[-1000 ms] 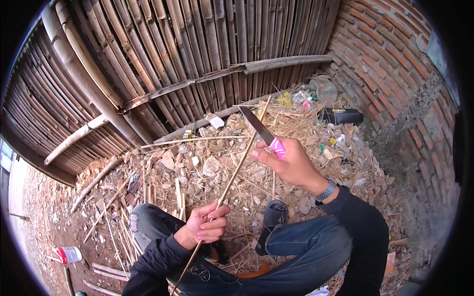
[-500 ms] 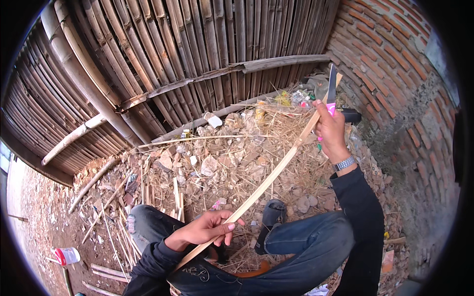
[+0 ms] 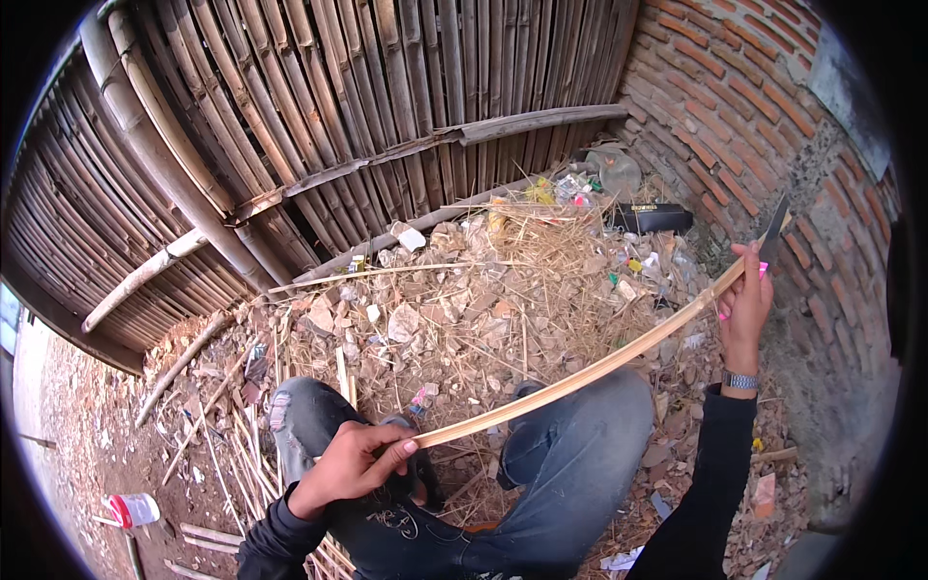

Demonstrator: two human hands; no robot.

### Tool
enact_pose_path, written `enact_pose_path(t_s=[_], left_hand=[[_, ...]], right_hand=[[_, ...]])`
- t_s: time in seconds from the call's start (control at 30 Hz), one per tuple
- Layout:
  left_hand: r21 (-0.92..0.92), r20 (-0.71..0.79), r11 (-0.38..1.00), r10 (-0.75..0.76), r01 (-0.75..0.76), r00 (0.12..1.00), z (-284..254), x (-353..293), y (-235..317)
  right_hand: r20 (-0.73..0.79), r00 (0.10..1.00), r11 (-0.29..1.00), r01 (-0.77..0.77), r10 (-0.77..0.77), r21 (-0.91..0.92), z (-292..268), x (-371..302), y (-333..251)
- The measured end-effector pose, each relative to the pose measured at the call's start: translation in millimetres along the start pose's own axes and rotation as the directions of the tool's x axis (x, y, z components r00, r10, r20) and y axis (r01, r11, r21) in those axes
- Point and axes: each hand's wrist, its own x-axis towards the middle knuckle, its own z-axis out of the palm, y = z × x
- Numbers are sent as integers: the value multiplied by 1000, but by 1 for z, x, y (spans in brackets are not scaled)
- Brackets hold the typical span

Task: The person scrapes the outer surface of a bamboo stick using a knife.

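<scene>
A long pale bamboo strip (image 3: pixel 580 377) slants across my lap, its far end up at the right by the brick wall. My left hand (image 3: pixel 356 466) pinches its near end between thumb and fingers, just over my left knee. At the far end my right hand (image 3: pixel 746 295) is closed round both the strip and a knife (image 3: pixel 774 230) with a pink handle. The dark blade points up beside the strip's tip. A watch with a metal band (image 3: pixel 740 381) circles my right wrist.
Ahead stands a bamboo-slat wall (image 3: pixel 387 87); a brick wall (image 3: pixel 715 116) rises at the right. Rubble and straw (image 3: pixel 464 309) cover the ground, with a black object (image 3: pixel 652 218) near the corner. Cut strips (image 3: pixel 253 464) lie left of me, past them a white-and-red container (image 3: pixel 133 509).
My right hand has swung right and somewhat down with the knife and the strip's far end. The strip now lies flatter, and my left hand grips it at its near end.
</scene>
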Motion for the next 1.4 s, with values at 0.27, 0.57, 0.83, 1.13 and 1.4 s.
enact_pose_path(t_s=[0.27, 0.57, 0.83, 1.13, 1.4], left_hand=[[-36, 1, 981, -188, 188, 982, 16, -32, 45], [98, -241, 979, -153, 180, 958, 46, -105, 21], [-43, -308, 972, -232, 230, 923, 68, -98, -15], [-106, -290, 977, -208, 185, 934, 80, -89, -21], [-189, -281, 966, -223, 174, 933, 79, -84, -33]], right_hand=[[363, 932, 945, 136, -19, -299, -18, -119, -2], [347, 908, 777, 391, -236, -493, 26, -154, 79], [636, 759, 835, 435, -139, -336, 56, -242, 87], [360, 920, 777, 339, -156, -530, 82, -178, 103], [498, 856, 785, 399, -134, -473, 90, -172, 72]])
